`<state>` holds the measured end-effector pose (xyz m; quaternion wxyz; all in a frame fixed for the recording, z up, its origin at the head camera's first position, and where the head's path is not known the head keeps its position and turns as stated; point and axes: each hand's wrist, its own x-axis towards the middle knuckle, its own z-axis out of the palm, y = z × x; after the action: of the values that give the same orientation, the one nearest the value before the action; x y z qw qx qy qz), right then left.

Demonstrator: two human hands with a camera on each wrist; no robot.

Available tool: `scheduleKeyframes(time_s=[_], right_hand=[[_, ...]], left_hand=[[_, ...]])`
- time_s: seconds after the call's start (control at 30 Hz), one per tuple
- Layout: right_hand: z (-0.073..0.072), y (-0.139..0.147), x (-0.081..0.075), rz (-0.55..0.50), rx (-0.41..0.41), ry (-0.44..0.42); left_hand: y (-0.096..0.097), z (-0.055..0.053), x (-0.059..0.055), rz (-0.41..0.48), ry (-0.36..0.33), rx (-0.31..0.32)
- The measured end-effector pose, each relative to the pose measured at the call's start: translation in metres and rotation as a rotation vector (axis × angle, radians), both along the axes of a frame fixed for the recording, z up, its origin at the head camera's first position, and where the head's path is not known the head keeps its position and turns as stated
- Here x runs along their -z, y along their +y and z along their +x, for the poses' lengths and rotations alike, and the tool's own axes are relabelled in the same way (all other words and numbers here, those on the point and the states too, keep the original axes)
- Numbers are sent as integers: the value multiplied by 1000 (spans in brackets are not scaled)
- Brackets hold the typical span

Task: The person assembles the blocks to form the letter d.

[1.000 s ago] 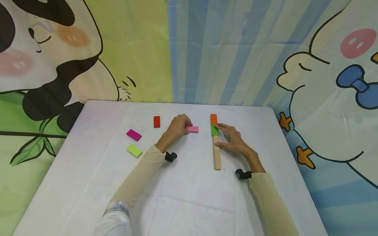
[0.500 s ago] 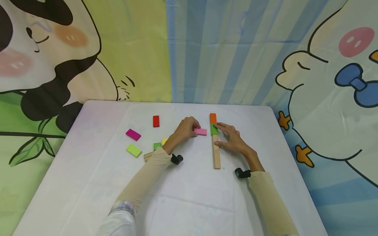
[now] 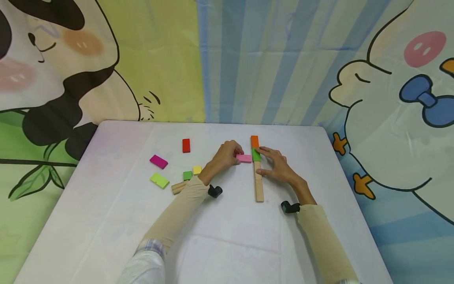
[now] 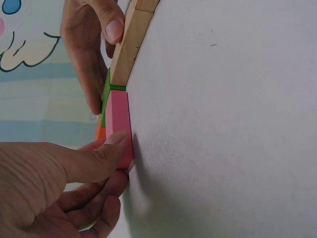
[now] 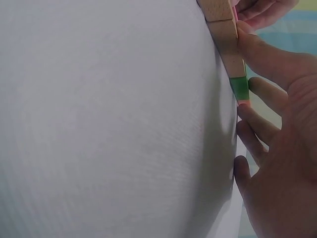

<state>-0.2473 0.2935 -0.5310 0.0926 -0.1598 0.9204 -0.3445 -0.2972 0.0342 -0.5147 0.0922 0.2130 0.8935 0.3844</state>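
My left hand (image 3: 226, 154) pinches a pink block (image 3: 244, 158) between thumb and fingers. Its far end meets the side of the green block (image 3: 255, 156) in a straight row. That row runs from an orange block (image 3: 254, 141) at the back, through the green one, to two plain wooden blocks (image 3: 259, 191) at the front. On the row's right side rests my right hand (image 3: 278, 166), its thumb at a wooden block and its extended index finger at the green block. In the left wrist view the pink block (image 4: 118, 116) lies lengthwise, thumb on top.
Left on the white table (image 3: 220, 244) lie loose blocks: red (image 3: 186, 145), magenta (image 3: 158, 161), lime (image 3: 159, 181), small green (image 3: 187, 175) and yellow (image 3: 197, 170). Plain wooden blocks (image 3: 178, 187) are partly hidden by the left sleeve. A printed cloth (image 3: 234, 59) hangs behind the table.
My left hand has carried the pink block rightward until its end meets the green block. The small green, yellow and wooden blocks have come out from behind that arm. The right hand stays put.
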Motion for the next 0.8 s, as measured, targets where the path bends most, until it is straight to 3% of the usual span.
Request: scheduleKeyframes(time_s=[0.8], right_hand=[[1,-2,-4,-12,-2,-4]], left_hand=[[1,0,-1,-4,29,47]])
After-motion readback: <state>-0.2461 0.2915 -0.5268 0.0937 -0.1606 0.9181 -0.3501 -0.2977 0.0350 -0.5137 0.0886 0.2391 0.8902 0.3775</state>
